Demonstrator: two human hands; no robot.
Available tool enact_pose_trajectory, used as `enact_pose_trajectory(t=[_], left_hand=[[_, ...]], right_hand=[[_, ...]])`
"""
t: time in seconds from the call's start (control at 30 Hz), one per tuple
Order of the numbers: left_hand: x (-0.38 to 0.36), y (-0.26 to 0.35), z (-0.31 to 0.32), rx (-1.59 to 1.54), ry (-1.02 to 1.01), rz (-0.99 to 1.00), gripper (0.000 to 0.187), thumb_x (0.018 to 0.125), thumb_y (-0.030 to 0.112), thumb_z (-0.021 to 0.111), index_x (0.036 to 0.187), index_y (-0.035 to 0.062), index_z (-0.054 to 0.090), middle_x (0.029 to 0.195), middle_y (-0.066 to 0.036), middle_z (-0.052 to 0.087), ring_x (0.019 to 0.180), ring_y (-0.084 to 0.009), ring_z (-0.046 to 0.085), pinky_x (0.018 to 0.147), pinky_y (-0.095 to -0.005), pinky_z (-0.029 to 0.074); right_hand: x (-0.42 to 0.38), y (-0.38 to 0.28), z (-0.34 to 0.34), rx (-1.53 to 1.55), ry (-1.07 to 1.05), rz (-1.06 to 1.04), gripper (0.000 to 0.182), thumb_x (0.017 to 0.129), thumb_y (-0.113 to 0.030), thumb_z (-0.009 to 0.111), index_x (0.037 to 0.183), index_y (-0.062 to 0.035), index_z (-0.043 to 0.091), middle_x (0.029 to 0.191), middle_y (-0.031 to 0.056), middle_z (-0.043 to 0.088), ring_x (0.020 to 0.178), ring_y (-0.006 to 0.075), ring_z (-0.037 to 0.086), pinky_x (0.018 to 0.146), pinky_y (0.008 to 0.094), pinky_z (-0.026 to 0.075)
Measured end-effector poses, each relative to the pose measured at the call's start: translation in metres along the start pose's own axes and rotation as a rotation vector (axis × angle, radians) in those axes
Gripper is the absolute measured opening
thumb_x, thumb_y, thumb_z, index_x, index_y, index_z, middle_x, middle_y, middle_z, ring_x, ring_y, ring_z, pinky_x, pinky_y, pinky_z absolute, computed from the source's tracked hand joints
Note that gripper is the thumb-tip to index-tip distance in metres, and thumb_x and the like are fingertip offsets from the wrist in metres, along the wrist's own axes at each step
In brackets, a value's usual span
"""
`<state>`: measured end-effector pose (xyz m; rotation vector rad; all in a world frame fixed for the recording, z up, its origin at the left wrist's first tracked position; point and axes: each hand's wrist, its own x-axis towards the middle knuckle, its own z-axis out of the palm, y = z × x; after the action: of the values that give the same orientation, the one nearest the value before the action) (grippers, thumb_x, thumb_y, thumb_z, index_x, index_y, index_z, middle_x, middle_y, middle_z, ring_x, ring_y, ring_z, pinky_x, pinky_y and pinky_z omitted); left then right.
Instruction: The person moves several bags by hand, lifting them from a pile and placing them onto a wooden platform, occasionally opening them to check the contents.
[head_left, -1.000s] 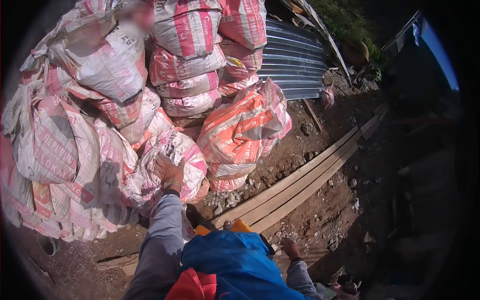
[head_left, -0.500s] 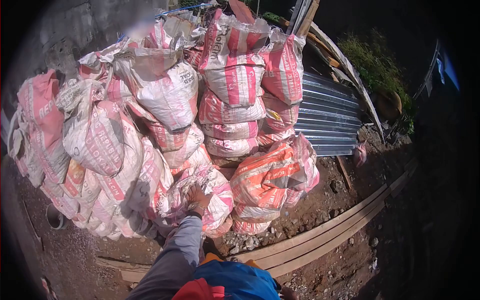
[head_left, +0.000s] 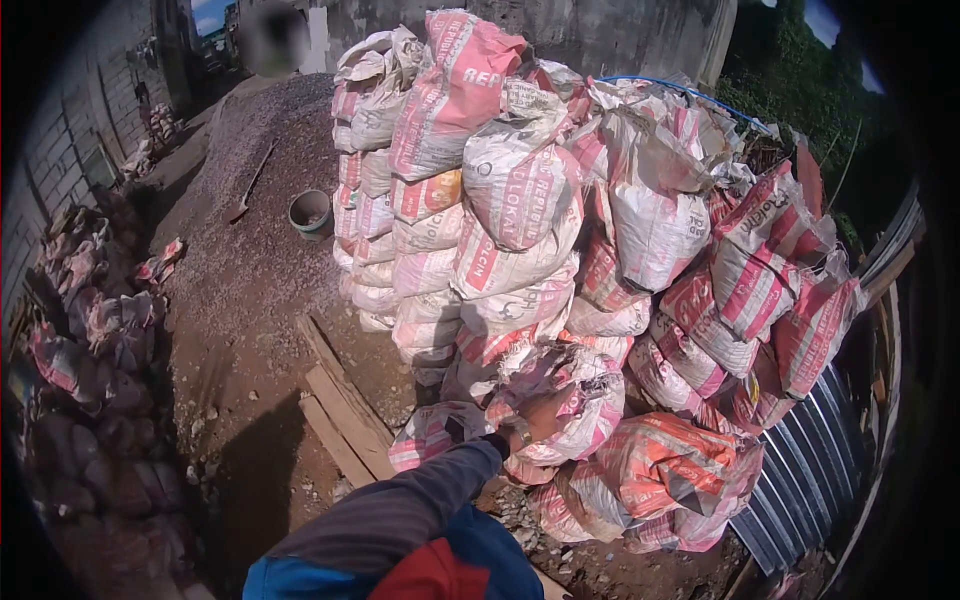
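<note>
My left hand is on a white and pink woven sack at the front of the stack. Its fingers seem closed on the sack's crumpled fabric, though the fingertips are hard to make out. A grey sleeve reaches it from the lower left, with a dark band at the wrist. Just right of this sack lies an orange and white sack, and a smaller pink-striped sack is low on its left. My right hand is out of view.
Tall piles of filled sacks rise behind. Wooden planks lie on the dirt at left, near a bucket and a gravel heap with a shovel. Corrugated metal sheets lean at right; more sacks line the left.
The view has swung left, bringing the gravel heap, shovel and left-hand sacks into sight. My left hand stays at the same sack, with the arm now stretching rightward across the view.
</note>
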<state>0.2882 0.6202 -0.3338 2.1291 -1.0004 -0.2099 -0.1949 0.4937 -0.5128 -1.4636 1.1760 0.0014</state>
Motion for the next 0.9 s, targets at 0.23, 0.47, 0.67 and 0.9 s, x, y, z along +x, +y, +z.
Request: enact_pose_trajectory(t=[0.23,0.47,0.67,0.9], left_hand=[[-0.107,-0.039,-0.003,-0.146,-0.187,-0.178,0.030,0.092,0.028,0.056,0.112,0.0081,0.065,0.102,-0.014,0.067,0.094,-0.0305,0.064,0.083,-0.0392,0.049],[-0.186,-0.089,0.054,-0.176,-0.318,-0.276,0.033,0.091,0.032,0.054,0.110,0.0082,0.066,0.105,-0.013,0.067,0.098,-0.0295,0.063,0.087,-0.0404,0.047],[-0.223,-0.141,0.065,-0.130,-0.476,-0.441,0.035,0.089,0.035,0.055,0.104,0.0053,0.067,0.097,-0.013,0.069,0.091,-0.0270,0.065,0.081,-0.0383,0.050],[-0.276,-0.337,0.126,-0.508,-0.274,-0.982,0.049,0.089,0.036,0.058,0.119,-0.0027,0.057,0.107,-0.017,0.065,0.094,-0.0251,0.064,0.083,-0.0343,0.049]], right_hand=[[0.046,0.004,0.031,0.140,-0.073,-0.048,0.030,0.089,-0.022,0.057,0.106,0.0021,0.059,0.099,0.0114,0.060,0.088,0.0195,0.062,0.065,0.0316,0.052],[0.034,-0.022,0.084,-0.015,-0.210,-0.055,0.030,0.088,-0.020,0.057,0.113,-0.0029,0.059,0.096,0.0040,0.060,0.087,0.0146,0.059,0.073,0.0290,0.050],[0.045,-0.023,0.141,-0.144,-0.229,-0.056,0.035,0.092,-0.024,0.054,0.116,0.0010,0.058,0.100,0.0105,0.063,0.092,0.0188,0.061,0.077,0.0315,0.050],[0.124,-0.047,0.298,-0.393,-0.149,0.000,0.053,0.093,-0.037,0.054,0.131,0.0007,0.047,0.099,0.0139,0.064,0.087,0.0229,0.059,0.079,0.0334,0.045]])
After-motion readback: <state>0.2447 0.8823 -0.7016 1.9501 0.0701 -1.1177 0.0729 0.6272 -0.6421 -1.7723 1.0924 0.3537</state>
